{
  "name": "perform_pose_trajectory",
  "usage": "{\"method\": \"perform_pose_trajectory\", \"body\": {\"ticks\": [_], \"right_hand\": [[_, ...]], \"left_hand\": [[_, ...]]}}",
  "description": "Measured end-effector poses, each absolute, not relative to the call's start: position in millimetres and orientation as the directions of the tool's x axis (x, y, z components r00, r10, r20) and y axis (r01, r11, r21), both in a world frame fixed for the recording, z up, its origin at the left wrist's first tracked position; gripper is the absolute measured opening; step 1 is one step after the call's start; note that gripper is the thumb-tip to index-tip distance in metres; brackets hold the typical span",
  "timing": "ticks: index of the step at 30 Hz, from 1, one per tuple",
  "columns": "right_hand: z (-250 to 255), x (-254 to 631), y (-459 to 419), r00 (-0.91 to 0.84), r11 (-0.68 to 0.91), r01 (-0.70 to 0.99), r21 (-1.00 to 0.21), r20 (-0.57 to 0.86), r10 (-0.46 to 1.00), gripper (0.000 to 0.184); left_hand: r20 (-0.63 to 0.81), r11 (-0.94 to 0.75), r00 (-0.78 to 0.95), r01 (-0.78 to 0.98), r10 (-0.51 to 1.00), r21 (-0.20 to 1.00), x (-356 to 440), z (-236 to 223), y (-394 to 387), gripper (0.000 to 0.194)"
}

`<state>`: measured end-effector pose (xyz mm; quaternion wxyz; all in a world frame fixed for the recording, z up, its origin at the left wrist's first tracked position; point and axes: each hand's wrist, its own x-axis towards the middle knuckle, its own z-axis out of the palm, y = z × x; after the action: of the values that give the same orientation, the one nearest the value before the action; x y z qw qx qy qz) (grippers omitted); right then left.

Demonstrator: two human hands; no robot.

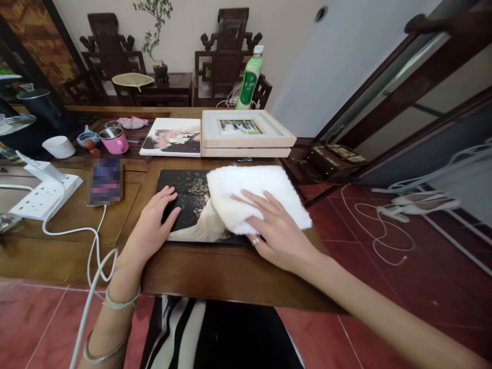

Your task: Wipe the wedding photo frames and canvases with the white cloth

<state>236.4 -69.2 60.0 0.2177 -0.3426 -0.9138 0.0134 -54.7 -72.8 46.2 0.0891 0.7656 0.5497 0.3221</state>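
Note:
A dark photo panel (pixel 184 192) lies flat near the front edge of the wooden table (pixel 215 277). A white fluffy cloth (pixel 253 189) covers its right half. My right hand (pixel 274 230) rests flat on the cloth with fingers stretched out, a ring on one finger. My left hand (pixel 156 218) lies flat on the panel's left edge, fingers spread, holding nothing.
Behind the panel lie a canvas photo print (pixel 172 136) and stacked wooden picture frames (pixel 246 133), with a green bottle (pixel 249 77) beyond. A phone (pixel 105 180), white power strip (pixel 42 192) with cable, pink cup (pixel 114 139) and white bowl (pixel 59 146) sit at left. Cables lie on the red floor (pixel 384 225).

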Motion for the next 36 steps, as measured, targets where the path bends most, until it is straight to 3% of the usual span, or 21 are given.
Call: {"method": "perform_pose_trajectory", "body": {"ticks": [6, 10, 14, 26, 36], "right_hand": [[73, 232, -95, -0.795, 0.861, 0.468, -0.197, 0.331, 0.508, 0.023], [76, 228, -84, -0.850, 0.890, 0.408, -0.204, 0.271, 0.452, 0.035], [79, 229, -63, -0.853, 0.888, 0.412, -0.206, 0.258, 0.455, 0.041], [71, 233, -32, -0.710, 0.771, 0.625, -0.125, 0.320, 0.627, 0.028], [74, 231, -76, -0.745, 0.806, 0.570, -0.156, 0.316, 0.588, 0.026]], "left_hand": [[0.400, -0.381, 0.188, 0.786, 0.897, 0.486, -50, 49, -62, 0.036], [0.385, -0.375, 0.192, 0.790, 0.903, 0.486, -50, 48, -62, 0.036], [0.391, -0.378, 0.191, 0.789, 0.900, 0.484, -51, 51, -70, 0.034], [0.411, -0.392, 0.190, 0.780, 0.891, 0.489, -54, 55, -101, 0.034], [0.387, -0.378, 0.193, 0.787, 0.902, 0.488, -54, 54, -73, 0.033]]}}
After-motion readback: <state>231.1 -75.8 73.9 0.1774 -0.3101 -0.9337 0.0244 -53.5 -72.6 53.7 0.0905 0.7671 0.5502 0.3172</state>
